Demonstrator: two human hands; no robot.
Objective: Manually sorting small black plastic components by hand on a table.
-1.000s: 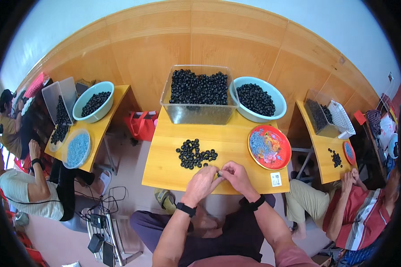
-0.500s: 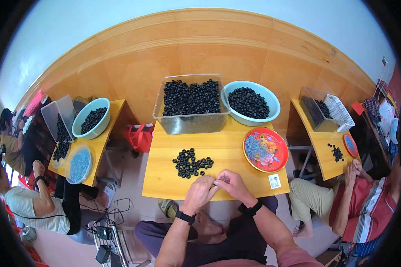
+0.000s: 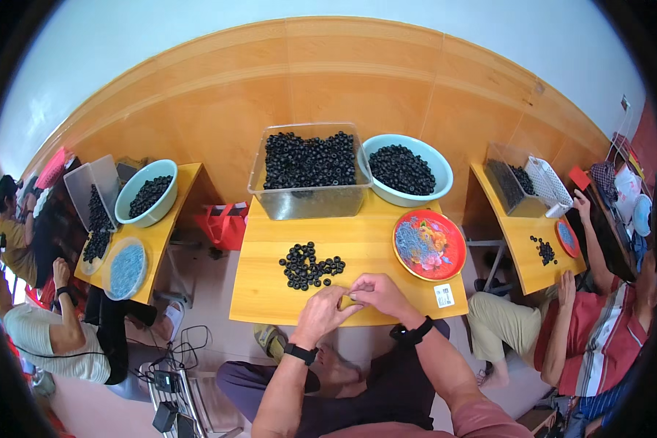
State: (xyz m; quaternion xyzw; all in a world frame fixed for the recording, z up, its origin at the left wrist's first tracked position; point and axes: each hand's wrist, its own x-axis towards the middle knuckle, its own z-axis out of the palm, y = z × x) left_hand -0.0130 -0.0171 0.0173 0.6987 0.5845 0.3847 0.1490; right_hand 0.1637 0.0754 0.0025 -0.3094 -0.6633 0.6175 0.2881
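Over the near edge of the yellow table [image 3: 270, 299], both my hands meet with closed fingertips. My left hand [image 3: 324, 312] pinches with thumb and forefinger close to my right hand [image 3: 383, 295], whose fingers also pinch. Whatever lies between them is too small to make out. Just beyond my left hand is a loose pile of small black rings [image 3: 305, 271]. To the right sits a red flowered plate [image 3: 449, 257] with many thin blue-grey pieces [image 3: 414, 241] on its left part.
At the table's back stand a clear plastic bin [image 3: 306, 204] and a light-blue basin [image 3: 445, 175], both full of black rings. A white label [image 3: 444, 296] is on the right front corner. Co-workers sit at side tables; a red bag [image 3: 225, 228] hangs at the left.
My hands stay together, fingertips shifted slightly, and the dark bit that showed between them is out of sight. The co-worker at right has stretched an arm toward the white basket.
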